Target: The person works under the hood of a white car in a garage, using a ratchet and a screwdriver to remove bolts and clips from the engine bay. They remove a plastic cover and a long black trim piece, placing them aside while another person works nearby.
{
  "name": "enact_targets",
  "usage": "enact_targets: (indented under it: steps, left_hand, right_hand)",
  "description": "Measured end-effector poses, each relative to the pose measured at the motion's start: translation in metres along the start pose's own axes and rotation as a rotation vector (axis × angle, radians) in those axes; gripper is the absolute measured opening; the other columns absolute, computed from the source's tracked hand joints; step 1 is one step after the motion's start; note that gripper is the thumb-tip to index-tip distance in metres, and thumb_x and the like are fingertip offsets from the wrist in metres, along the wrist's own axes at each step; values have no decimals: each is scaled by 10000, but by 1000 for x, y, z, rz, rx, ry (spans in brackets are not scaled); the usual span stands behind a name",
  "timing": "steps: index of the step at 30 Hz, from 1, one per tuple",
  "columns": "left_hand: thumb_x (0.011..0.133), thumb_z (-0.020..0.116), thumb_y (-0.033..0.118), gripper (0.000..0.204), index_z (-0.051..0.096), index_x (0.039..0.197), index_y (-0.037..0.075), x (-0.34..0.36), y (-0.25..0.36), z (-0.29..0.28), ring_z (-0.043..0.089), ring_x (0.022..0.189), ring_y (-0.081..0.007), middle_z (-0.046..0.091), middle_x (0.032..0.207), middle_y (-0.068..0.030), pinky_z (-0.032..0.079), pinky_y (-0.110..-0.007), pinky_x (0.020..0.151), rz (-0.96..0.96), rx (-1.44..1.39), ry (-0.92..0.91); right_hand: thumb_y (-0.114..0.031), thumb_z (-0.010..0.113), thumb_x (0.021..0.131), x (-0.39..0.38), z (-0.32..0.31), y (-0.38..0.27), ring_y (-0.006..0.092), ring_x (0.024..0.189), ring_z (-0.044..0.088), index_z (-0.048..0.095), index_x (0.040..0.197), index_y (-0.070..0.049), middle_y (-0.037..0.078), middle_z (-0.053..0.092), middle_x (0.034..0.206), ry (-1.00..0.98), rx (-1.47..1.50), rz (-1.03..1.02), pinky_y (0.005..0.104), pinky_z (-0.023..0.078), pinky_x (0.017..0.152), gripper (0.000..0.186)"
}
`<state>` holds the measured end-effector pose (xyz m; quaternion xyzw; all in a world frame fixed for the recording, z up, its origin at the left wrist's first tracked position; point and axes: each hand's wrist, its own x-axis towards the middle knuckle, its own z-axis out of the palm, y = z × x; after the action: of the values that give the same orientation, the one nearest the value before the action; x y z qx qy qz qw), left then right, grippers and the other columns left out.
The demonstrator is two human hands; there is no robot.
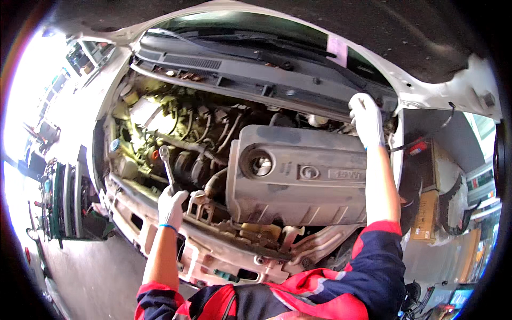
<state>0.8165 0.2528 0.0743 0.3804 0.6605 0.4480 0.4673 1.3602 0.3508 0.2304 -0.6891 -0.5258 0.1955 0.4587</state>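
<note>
My left hand, in a white glove, is closed around the handle of a ratchet wrench. The wrench points away from me over the left part of the engine bay, its head near an orange cap. Off to the far right, my right hand, gloved too, is raised above the bay's rear corner with its fingers curled. Whatever it may hold is hidden. Between my arms lies a grey plastic engine cover with an oil filler cap in its round recess.
Hoses and wiring fill the left side of the bay. The front crossmember runs along my side. A raised white hood arches overhead. Removed car parts stand on the floor at left, and cardboard boxes at right.
</note>
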Motion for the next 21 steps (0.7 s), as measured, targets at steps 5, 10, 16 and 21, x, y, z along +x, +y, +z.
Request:
enact_targets:
  steps: [5,10,16,21]
  left_hand:
    - [870,623,238,159,549,790,122,-63,80,57,441,654,-147,474,705,-3,385,-275,562,-208,-1229,-618]
    - [826,637,264,159,644,837,106,-102,114,83,579,773,-208,613,790,-43,483,-331,713,-465,-1382,-609]
    - [852,606,269,265,707,958,47,-137,111,77,684,944,-265,745,972,-96,530,-406,935,-485,-1334,-502]
    - [866,602,213,143,617,778,101,-137,114,69,530,595,-148,554,683,-9,462,-258,538,-695,-1211,-446]
  right_hand:
    - [-31,728,917,-160,75,-55,80,751,612,661,1076,-43,27,689,900,-301,268,-347,247,511,661,173]
    - [30,773,803,-228,115,-111,303,857,676,673,1027,-31,117,681,927,-221,291,-854,401,550,753,253]
    - [-96,805,783,-258,122,-153,331,1006,623,689,1071,-84,109,635,1088,-249,-116,-869,437,521,877,311]
    - [-81,762,816,-265,112,-140,351,1024,616,676,1102,-59,129,629,1099,-270,-8,-830,453,515,907,299]
